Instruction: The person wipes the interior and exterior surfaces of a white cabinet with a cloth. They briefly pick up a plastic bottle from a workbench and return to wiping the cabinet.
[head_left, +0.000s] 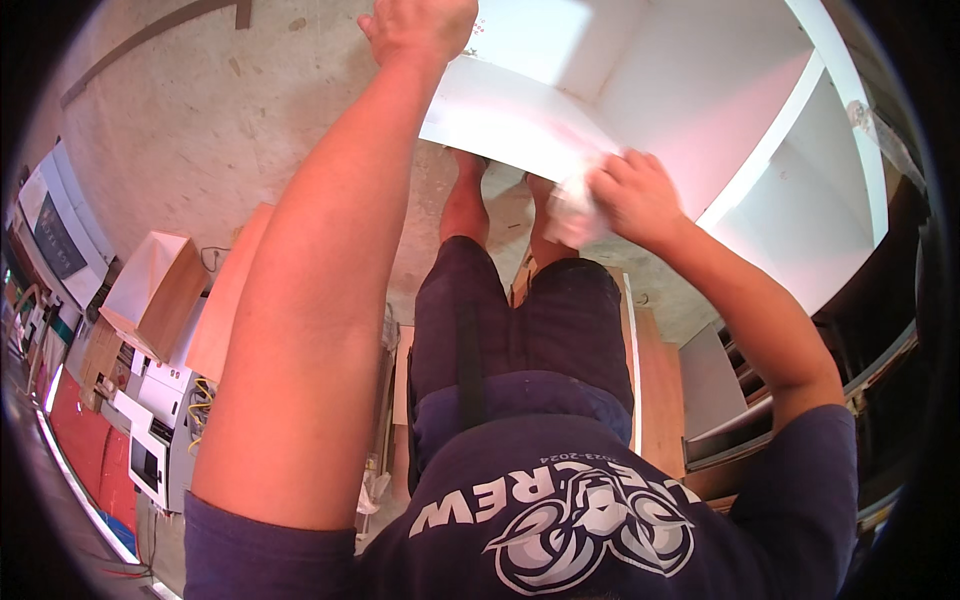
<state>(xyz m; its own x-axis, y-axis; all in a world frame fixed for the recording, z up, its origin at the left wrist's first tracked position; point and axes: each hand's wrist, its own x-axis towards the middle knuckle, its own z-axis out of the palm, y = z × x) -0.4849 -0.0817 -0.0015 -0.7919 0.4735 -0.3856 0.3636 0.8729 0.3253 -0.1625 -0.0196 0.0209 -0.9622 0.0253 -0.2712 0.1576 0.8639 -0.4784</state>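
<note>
A large white cabinet carcass (517, 105) stands before me, with inner compartments and a partition (757, 150). My right hand (637, 195) grips a crumpled white cloth or wad (576, 210), blurred, close to the front edge of the cabinet's near panel. At the top of the picture, my left hand (424, 30) is by the panel's far left end. The frame edge cuts it off and its fingers are mostly hidden, so its hold is unclear. Pinkish streaks and small reddish marks show on the white surfaces.
Wooden boards (660, 375) lie behind my legs on the right. To the left are an open wooden box (154, 292), a white machine with a small screen (146, 457) and yellow cables (201, 409). A dark curved strip (150, 45) lies on the concrete floor (180, 135).
</note>
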